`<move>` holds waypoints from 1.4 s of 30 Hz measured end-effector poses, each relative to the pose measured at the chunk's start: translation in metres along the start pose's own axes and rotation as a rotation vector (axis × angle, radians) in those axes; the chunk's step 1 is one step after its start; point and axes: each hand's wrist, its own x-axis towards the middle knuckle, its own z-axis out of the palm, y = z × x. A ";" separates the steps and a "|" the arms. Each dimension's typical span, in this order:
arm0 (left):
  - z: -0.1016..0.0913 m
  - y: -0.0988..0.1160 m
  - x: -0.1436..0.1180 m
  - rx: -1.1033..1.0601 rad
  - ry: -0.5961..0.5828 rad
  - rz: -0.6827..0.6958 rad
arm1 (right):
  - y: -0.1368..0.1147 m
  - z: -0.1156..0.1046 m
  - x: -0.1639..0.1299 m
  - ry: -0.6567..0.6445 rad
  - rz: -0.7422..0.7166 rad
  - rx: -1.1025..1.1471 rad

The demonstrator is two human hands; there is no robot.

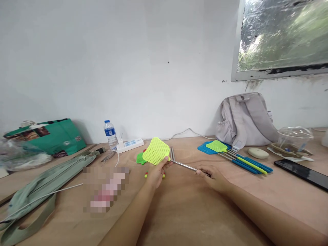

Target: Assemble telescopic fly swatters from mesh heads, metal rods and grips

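Note:
A fly swatter with a yellow-green perforated head [156, 151] and a thin metal rod [183, 165] is held between my two hands above the table. My left hand [160, 171] pinches it where the head meets the rod. Around the rod's other end my right hand [211, 177] is closed, hiding that end. Behind my left hand lie a green swatter head [140, 158] and some metal rods [172, 153], with small red and yellow pieces partly covered. To the right rests a group of swatters with blue and yellow-green heads [216, 146] and handles [252, 165].
On the wooden table [179, 218] stand a water bottle [110, 135], a power strip [130, 145] and a grey backpack [246, 119]. A green bag [56, 138] and a grey-green cloth bag [48, 184] lie left. A phone [302, 173], white case [258, 153] and plastic cup [294, 138] lie right.

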 end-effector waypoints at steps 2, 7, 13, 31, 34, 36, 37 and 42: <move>0.000 0.001 0.000 -0.006 -0.008 0.020 | -0.003 0.003 0.000 0.005 0.021 0.014; 0.000 0.001 0.001 -0.086 0.002 0.050 | -0.018 0.017 0.001 0.052 0.078 0.169; 0.002 0.005 -0.002 -0.053 -0.038 0.135 | -0.025 0.026 0.001 -0.166 0.410 0.885; 0.012 0.018 -0.010 0.025 -0.078 0.161 | -0.019 0.012 -0.004 0.283 -0.198 -0.147; 0.012 0.015 -0.006 -0.015 -0.045 0.129 | -0.019 0.015 -0.004 0.349 -0.280 -0.204; 0.012 0.011 -0.004 -0.059 -0.031 0.093 | -0.020 0.018 -0.003 0.326 -0.241 -0.155; 0.012 0.010 -0.004 -0.088 -0.025 0.074 | -0.021 0.020 -0.003 0.299 -0.193 -0.115; 0.012 0.006 -0.002 -0.100 -0.013 0.044 | -0.029 0.027 0.003 0.182 0.070 0.156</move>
